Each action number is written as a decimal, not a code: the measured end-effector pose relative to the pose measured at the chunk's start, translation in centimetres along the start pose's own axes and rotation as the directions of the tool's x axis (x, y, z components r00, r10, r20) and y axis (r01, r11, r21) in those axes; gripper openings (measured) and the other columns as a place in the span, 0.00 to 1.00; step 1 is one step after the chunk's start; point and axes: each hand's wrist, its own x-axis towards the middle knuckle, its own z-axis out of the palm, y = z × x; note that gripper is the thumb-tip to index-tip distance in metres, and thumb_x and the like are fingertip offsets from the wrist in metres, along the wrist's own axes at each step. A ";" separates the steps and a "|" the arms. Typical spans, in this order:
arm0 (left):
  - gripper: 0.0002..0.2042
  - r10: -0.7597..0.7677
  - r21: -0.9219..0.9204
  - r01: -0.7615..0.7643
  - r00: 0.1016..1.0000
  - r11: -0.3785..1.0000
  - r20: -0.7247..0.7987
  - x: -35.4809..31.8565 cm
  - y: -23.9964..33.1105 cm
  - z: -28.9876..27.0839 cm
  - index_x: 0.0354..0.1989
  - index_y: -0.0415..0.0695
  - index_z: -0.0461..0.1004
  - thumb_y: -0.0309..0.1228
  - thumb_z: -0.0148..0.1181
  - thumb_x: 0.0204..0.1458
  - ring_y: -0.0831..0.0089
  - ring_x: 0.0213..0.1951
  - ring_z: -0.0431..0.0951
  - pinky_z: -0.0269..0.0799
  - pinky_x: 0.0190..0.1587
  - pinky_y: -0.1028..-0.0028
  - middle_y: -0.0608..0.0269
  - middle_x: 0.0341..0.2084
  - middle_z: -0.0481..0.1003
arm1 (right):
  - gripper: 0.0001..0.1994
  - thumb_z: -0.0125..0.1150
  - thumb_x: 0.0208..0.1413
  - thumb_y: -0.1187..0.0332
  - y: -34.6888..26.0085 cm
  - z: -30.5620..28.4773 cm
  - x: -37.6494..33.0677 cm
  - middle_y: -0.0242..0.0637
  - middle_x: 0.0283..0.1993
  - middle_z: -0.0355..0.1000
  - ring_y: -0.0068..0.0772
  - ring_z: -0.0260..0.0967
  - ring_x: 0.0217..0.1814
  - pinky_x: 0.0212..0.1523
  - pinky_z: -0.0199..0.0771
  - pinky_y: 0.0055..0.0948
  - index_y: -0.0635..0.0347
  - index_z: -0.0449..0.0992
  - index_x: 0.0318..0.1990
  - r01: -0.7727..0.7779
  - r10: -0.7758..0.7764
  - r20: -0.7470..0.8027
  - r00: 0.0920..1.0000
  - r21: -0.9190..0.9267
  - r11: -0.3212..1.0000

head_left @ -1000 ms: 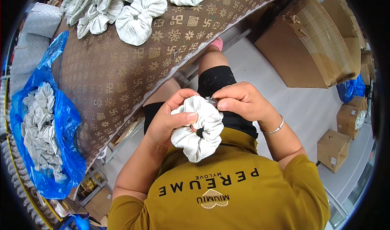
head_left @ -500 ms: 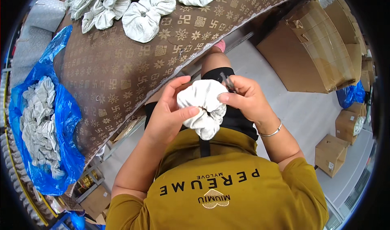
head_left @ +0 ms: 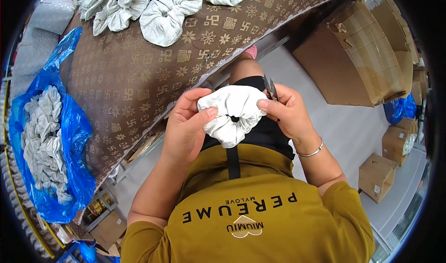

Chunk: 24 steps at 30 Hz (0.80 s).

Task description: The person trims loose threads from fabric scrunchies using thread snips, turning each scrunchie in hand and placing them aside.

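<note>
White scrunchie [head_left: 232, 114] now held lower, over the lap, stretched open between both hands. Left hand [head_left: 188, 123] pinches its left edge; right hand [head_left: 285, 112] pinches the right (small snips [head_left: 269, 87] tucked in same hand). Inspection apparently continuing.

Bare grey floor [head_left: 353, 128] lay open to the right of the hands, bounded by a large cardboard box [head_left: 357, 58], while the patterned brown table [head_left: 130, 81] edge closed off the left.
</note>
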 end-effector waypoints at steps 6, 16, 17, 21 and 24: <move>0.21 0.224 0.377 -0.204 0.974 0.904 -0.011 0.0 -0.4 0.2 0.50 0.41 0.57 0.19 0.49 0.45 0.77 0.41 0.65 0.62 0.45 0.76 0.60 0.41 0.63 | 0.05 0.56 0.45 0.70 -0.8 0.5 0.3 0.22 0.19 0.60 0.10 0.49 0.17 0.16 0.46 0.11 0.61 0.69 0.27 -0.023 0.031 -0.067 0.997 0.115 0.993; 0.42 -0.043 -0.071 0.047 0.997 0.996 0.060 -1.5 -2.1 0.9 0.57 0.36 0.41 0.40 0.63 0.39 0.67 0.57 0.53 0.49 0.57 0.68 0.56 0.54 0.53 | 0.06 0.56 0.45 0.71 -1.0 1.7 0.1 0.26 0.22 0.64 0.11 0.54 0.18 0.16 0.51 0.12 0.62 0.69 0.31 0.093 -0.070 -0.105 0.992 0.226 0.970; 0.41 -0.071 0.027 0.068 0.989 0.997 0.130 -1.8 -2.2 0.9 0.58 0.39 0.42 0.46 0.59 0.40 0.67 0.56 0.54 0.50 0.56 0.67 0.57 0.54 0.53 | 0.06 0.56 0.45 0.71 -1.0 1.9 0.1 0.27 0.23 0.64 0.12 0.54 0.18 0.16 0.51 0.12 0.62 0.69 0.31 0.103 -0.075 -0.113 0.991 0.265 0.959; 0.33 -0.020 0.047 0.011 0.978 0.999 0.207 -0.7 -1.9 1.8 0.56 0.41 0.48 0.37 0.57 0.42 0.70 0.52 0.61 0.55 0.52 0.71 0.62 0.49 0.60 | 0.06 0.55 0.45 0.73 -0.4 2.3 -0.5 0.26 0.23 0.62 0.13 0.53 0.19 0.17 0.50 0.12 0.62 0.68 0.31 -0.075 0.055 0.124 0.991 0.168 0.983; 0.29 -0.064 0.083 0.055 0.991 0.995 0.117 -0.6 -1.3 2.1 0.54 0.41 0.51 0.28 0.54 0.40 0.71 0.49 0.62 0.57 0.51 0.73 0.62 0.46 0.62 | 0.04 0.55 0.45 0.73 -0.8 2.7 -0.5 0.25 0.22 0.61 0.12 0.52 0.18 0.16 0.50 0.13 0.62 0.68 0.29 -0.099 0.101 0.003 0.995 0.237 0.967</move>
